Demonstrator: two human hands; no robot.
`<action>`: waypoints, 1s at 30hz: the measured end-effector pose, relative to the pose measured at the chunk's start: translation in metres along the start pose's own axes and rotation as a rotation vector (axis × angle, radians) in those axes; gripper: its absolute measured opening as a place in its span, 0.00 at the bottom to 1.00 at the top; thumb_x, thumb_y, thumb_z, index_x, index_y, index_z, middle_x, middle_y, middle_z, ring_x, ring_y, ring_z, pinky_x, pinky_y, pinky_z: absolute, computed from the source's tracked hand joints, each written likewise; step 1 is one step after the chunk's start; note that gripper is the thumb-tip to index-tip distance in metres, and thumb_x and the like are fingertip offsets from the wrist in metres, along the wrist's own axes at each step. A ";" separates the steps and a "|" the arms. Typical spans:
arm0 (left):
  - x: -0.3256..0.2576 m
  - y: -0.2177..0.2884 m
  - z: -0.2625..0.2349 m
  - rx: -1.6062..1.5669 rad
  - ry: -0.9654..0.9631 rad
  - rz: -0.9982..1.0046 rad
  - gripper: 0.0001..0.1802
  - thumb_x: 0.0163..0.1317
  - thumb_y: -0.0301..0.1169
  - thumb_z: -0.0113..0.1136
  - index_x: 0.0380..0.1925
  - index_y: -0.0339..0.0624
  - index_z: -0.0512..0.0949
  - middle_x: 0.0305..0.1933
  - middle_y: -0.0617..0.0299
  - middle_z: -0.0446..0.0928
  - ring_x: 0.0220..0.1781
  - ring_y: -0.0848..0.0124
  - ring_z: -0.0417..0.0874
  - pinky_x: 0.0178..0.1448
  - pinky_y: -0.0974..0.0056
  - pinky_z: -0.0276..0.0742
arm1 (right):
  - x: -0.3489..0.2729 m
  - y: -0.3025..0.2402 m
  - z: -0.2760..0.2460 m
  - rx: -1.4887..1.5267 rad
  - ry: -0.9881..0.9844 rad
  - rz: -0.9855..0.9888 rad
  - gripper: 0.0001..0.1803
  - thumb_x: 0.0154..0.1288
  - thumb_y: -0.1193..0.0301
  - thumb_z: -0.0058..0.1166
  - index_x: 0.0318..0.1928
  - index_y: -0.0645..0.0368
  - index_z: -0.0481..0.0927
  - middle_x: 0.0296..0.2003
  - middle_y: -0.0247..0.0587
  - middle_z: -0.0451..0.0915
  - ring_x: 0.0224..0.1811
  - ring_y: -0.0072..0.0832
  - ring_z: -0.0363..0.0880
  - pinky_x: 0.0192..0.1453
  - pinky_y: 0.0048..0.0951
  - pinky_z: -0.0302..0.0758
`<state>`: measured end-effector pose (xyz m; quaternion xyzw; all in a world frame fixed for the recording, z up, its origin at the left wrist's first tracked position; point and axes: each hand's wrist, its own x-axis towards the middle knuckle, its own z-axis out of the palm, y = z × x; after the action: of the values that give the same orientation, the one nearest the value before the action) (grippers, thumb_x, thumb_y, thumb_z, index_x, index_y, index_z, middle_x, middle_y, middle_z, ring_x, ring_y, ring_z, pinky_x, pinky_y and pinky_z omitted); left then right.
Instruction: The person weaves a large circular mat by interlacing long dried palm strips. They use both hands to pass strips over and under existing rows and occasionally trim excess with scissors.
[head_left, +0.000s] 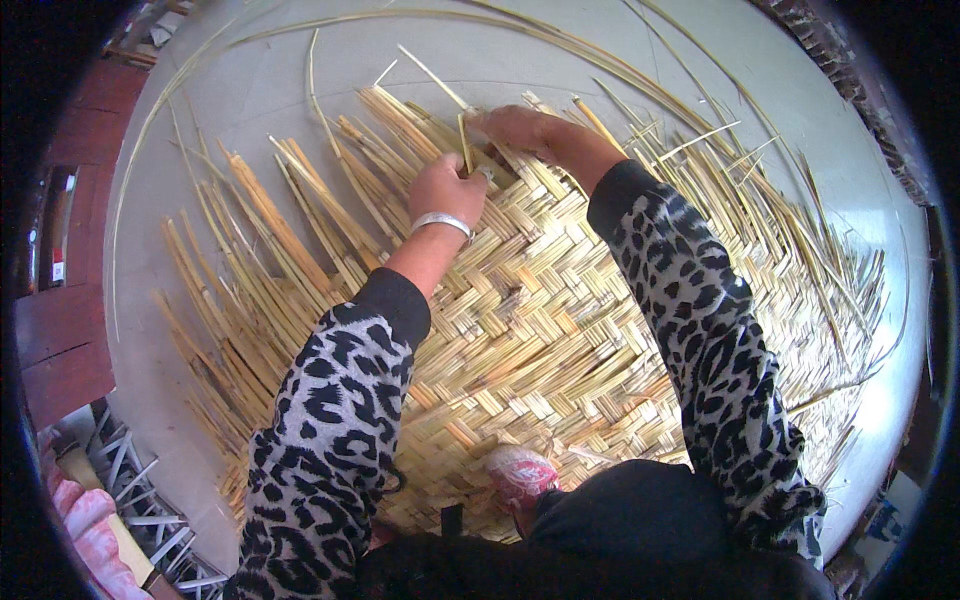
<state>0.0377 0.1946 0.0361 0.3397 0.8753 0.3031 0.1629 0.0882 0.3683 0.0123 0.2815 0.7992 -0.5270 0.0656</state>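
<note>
A large mat of flat, straw-coloured plant strips lies on the floor, woven in a zigzag pattern. Loose strip ends fan out along its left and far edges. At the far edge, my left hand is closed, with a thin strip standing up between its thumb and fingers. A silvery bracelet circles that wrist. My right hand bends over the same edge just to the right, its fingers curled down among the strips. Those fingertips are mostly hidden, so their grip is unclear.
My shoe, patterned pink and white, rests on the mat's near part. Long loose strips curve across the grey floor beyond it. Dark red wooden furniture stands at the left, above a pile of pale slats.
</note>
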 end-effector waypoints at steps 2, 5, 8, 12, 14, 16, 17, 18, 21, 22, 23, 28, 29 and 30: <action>0.007 -0.005 0.001 -0.034 -0.017 0.001 0.17 0.50 0.41 0.64 0.29 0.36 0.80 0.32 0.43 0.80 0.37 0.44 0.81 0.42 0.49 0.76 | 0.000 -0.003 0.002 0.021 -0.109 0.023 0.34 0.64 0.45 0.52 0.50 0.67 0.79 0.45 0.46 0.80 0.44 0.33 0.75 0.52 0.36 0.71; 0.015 -0.011 0.004 -0.134 -0.095 -0.119 0.16 0.51 0.38 0.64 0.31 0.35 0.80 0.31 0.44 0.81 0.33 0.48 0.83 0.39 0.51 0.77 | -0.007 -0.008 -0.001 0.111 -0.057 0.133 0.33 0.63 0.47 0.55 0.51 0.68 0.79 0.44 0.46 0.81 0.42 0.30 0.77 0.51 0.34 0.73; 0.017 -0.013 0.008 -0.379 -0.168 -0.351 0.14 0.53 0.36 0.64 0.32 0.35 0.81 0.26 0.48 0.80 0.27 0.56 0.84 0.32 0.54 0.79 | -0.020 -0.012 -0.009 0.077 -0.062 0.025 0.30 0.63 0.51 0.56 0.50 0.67 0.80 0.42 0.43 0.81 0.43 0.29 0.76 0.50 0.31 0.73; 0.015 -0.014 0.008 -0.519 -0.227 -0.355 0.13 0.59 0.31 0.59 0.41 0.35 0.79 0.29 0.55 0.79 0.22 0.67 0.81 0.23 0.62 0.77 | -0.032 -0.015 -0.009 0.081 -0.050 -0.018 0.27 0.63 0.54 0.57 0.49 0.67 0.80 0.41 0.41 0.82 0.42 0.28 0.76 0.51 0.31 0.73; 0.006 -0.016 0.009 -0.663 -0.213 -0.393 0.11 0.63 0.30 0.55 0.44 0.39 0.77 0.31 0.61 0.78 0.19 0.72 0.77 0.21 0.65 0.75 | -0.033 -0.013 -0.008 0.072 -0.077 -0.053 0.26 0.62 0.55 0.57 0.48 0.67 0.80 0.41 0.41 0.82 0.41 0.27 0.76 0.51 0.32 0.73; -0.010 -0.020 0.012 -0.691 -0.107 -0.279 0.14 0.64 0.30 0.54 0.49 0.39 0.76 0.33 0.60 0.79 0.23 0.72 0.80 0.22 0.65 0.78 | -0.030 -0.011 -0.007 0.013 -0.043 -0.053 0.26 0.61 0.55 0.57 0.47 0.67 0.80 0.41 0.44 0.82 0.42 0.30 0.77 0.51 0.34 0.73; -0.018 -0.022 0.014 -0.727 -0.056 -0.210 0.15 0.65 0.30 0.53 0.51 0.39 0.75 0.34 0.60 0.79 0.25 0.71 0.81 0.23 0.65 0.79 | -0.028 -0.009 -0.006 -0.048 -0.015 -0.031 0.26 0.60 0.54 0.57 0.47 0.67 0.80 0.42 0.45 0.82 0.43 0.31 0.78 0.52 0.35 0.73; -0.026 -0.023 0.018 -0.698 -0.001 -0.226 0.18 0.65 0.28 0.54 0.54 0.39 0.75 0.42 0.54 0.80 0.35 0.63 0.84 0.35 0.62 0.82 | -0.027 -0.007 -0.007 -0.090 -0.017 -0.048 0.27 0.59 0.54 0.57 0.47 0.67 0.79 0.42 0.47 0.82 0.43 0.32 0.78 0.53 0.36 0.73; -0.050 -0.030 0.021 -0.142 0.159 0.254 0.17 0.62 0.26 0.56 0.52 0.35 0.75 0.45 0.46 0.79 0.43 0.52 0.83 0.48 0.57 0.80 | -0.020 -0.003 -0.005 -0.249 -0.011 -0.017 0.30 0.57 0.53 0.58 0.49 0.67 0.79 0.43 0.51 0.82 0.46 0.37 0.78 0.55 0.37 0.72; -0.054 -0.030 0.022 -0.134 0.051 0.194 0.19 0.60 0.26 0.58 0.52 0.37 0.75 0.51 0.45 0.76 0.52 0.48 0.77 0.55 0.54 0.76 | -0.019 -0.002 -0.003 -0.257 -0.014 -0.008 0.30 0.56 0.52 0.58 0.49 0.67 0.79 0.44 0.53 0.81 0.46 0.38 0.78 0.56 0.37 0.72; -0.058 -0.030 0.023 -0.069 0.069 0.221 0.19 0.60 0.26 0.58 0.52 0.38 0.75 0.53 0.45 0.75 0.53 0.49 0.77 0.55 0.53 0.76 | -0.018 -0.002 -0.001 -0.266 -0.024 0.004 0.31 0.56 0.52 0.58 0.50 0.67 0.79 0.44 0.54 0.81 0.47 0.39 0.78 0.57 0.37 0.72; -0.061 -0.022 0.026 0.053 0.005 0.187 0.22 0.60 0.27 0.57 0.56 0.40 0.73 0.57 0.48 0.70 0.55 0.50 0.76 0.57 0.53 0.75 | -0.025 0.000 0.002 -0.202 -0.024 -0.087 0.31 0.55 0.52 0.58 0.52 0.64 0.79 0.46 0.53 0.81 0.49 0.40 0.79 0.57 0.38 0.72; -0.062 -0.021 0.026 0.059 0.006 0.192 0.22 0.60 0.27 0.58 0.56 0.40 0.73 0.56 0.48 0.70 0.55 0.49 0.75 0.58 0.53 0.75 | -0.028 0.000 0.003 -0.176 -0.032 -0.067 0.31 0.55 0.52 0.58 0.52 0.64 0.79 0.46 0.52 0.81 0.50 0.40 0.79 0.57 0.38 0.72; -0.064 -0.020 0.026 0.054 0.033 0.215 0.22 0.60 0.28 0.58 0.56 0.41 0.73 0.57 0.50 0.70 0.55 0.49 0.75 0.58 0.53 0.74 | -0.031 -0.001 0.003 -0.190 -0.026 -0.096 0.31 0.55 0.53 0.57 0.52 0.65 0.79 0.46 0.55 0.81 0.50 0.42 0.79 0.57 0.39 0.72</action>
<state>0.0862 0.1494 0.0089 0.4308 0.8443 0.3006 0.1059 0.1133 0.3539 0.0241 0.2283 0.8572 -0.4552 0.0771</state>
